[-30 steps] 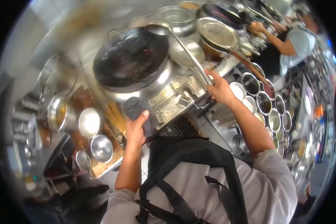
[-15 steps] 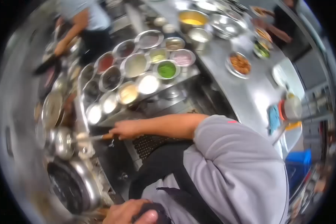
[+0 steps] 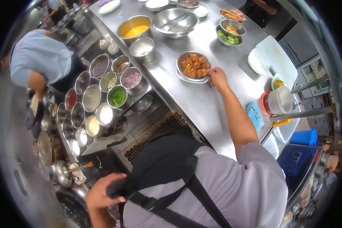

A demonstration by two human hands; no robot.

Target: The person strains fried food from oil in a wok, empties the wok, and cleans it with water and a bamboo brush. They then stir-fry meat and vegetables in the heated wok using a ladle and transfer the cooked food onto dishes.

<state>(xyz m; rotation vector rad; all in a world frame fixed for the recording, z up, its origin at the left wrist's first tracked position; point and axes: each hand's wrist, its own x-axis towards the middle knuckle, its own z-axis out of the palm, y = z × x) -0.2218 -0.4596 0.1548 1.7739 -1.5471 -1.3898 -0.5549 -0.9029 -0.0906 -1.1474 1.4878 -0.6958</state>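
On the steel counter (image 3: 163, 72), a metal bowl of browned fried pieces (image 3: 195, 66) rests on a white plate (image 3: 186, 79). My right hand (image 3: 219, 79) pinches the right edge of this bowl. Down at the lower left, my left hand (image 3: 101, 192) is wrapped round a dark cloth (image 3: 117, 188), close to the black apron (image 3: 163, 159). A ladle with a wooden handle (image 3: 89, 164) lies over the stove side, touched by neither hand.
Several bowls of ingredients, one with chopped greens (image 3: 118, 97), stand left of the counter. A pot of yellow liquid (image 3: 134, 30), metal bowls (image 3: 176, 21) and a blue cloth (image 3: 254, 116) are on the counter. A co-worker (image 3: 41, 57) bends at the far left.
The view has swung from the stove to the counter. My right hand has let go of the ladle and taken hold of the bowl of fried pieces. My left hand still has the dark cloth.
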